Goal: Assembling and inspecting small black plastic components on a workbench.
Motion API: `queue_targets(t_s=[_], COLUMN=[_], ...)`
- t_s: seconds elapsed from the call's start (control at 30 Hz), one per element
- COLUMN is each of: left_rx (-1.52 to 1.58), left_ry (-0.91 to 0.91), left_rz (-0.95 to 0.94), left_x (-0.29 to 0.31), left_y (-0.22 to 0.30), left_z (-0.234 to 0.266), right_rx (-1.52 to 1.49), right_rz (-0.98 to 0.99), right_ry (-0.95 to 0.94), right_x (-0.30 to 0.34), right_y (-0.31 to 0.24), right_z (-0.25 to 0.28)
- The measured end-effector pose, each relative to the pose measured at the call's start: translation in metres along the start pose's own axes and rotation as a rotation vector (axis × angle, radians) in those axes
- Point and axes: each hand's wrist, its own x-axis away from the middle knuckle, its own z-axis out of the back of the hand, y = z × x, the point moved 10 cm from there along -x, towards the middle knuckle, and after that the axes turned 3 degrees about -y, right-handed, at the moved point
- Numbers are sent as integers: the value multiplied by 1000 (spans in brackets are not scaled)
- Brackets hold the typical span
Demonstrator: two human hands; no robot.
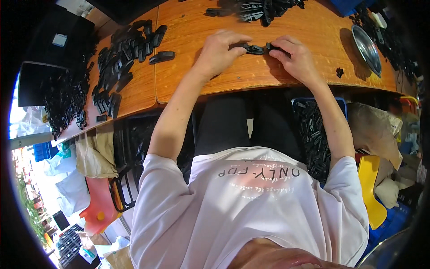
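Over the wooden table my left hand (218, 53) pinches one end of a slim black plastic part (254, 49), which points toward my right hand. The thumb and fingers of my right hand (295, 58) are closed on a second, small black plastic piece (270, 47). A narrow gap seems to lie between the two pieces. Both sit low, near the table surface; whether they touch it I cannot tell. The left end of the slim part is hidden in my left fingers.
A spread of black plastic parts (121, 58) covers the table's left, beside a dark heap of small pieces (67, 101). More parts (255, 10) lie at the far edge. A metal bowl (367, 50) stands tilted at right; a filled blue crate (313, 134) is below.
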Motion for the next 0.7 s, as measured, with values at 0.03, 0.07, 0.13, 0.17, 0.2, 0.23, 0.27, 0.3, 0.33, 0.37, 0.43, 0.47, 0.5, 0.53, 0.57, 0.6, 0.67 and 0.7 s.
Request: queue_targets(t_s=[0.03,0.07,0.13,0.17,0.2,0.23,0.27,0.3,0.33,0.37,0.43,0.47,0.5,0.53,0.57,0.6,0.67,0.7], left_rx=[5,3,53,56,45,34,37,11,-16,-16,-52,-51,-20,11,68,66,-25,-50], left_ry=[-3,-2,-5,-8,-7,-7,-11,-27,-43,-44,-32,-33,-58,-83,-61,-61,-35,-46], left_rz=[-7,-3,39,39,49,58,53,71,82,64,-19,-37,24,92,78,66,14,-9], left_x=[1,3,3,3,3,2,1,-1,-3,-4,-1,-2,-3,-2,-2,1,4,6], left_y=[0,-2,-8,-7,-7,-6,-3,-2,1,2,6,10,7,4,6,8,12,13], left_z=[0,0,-1,-1,-1,-1,-1,-1,-2,-3,-4,-3,-5,-7,-6,-8,-4,-2], right_rx=[-44,-88,-93,-94,-92,-77,-60,-55,-22,17,-20,-55,-62,-53,-44,-36,-130,-234], right_rz=[16,31,62,92,88,144,201,196,272,352,361,332,328,329,336,343,320,284], right_ry=[-29,-58,-78,-94,-94,-83,-71,-68,-25,20,53,84,76,84,79,73,-30,-147], right_x=[-4,-6,-10,-11,-11,-12,-12,-14,-13,-14,-12,-11,-11,-10,-9,-8,-16,-19], right_y=[-7,-11,-12,-14,-13,-20,-26,-24,-29,-36,-48,-50,-49,-47,-47,-46,-40,-33], right_z=[-3,-6,-12,-14,-14,-11,-8,-10,-9,-8,-19,-21,-21,-20,-20,-20,-20,-25])
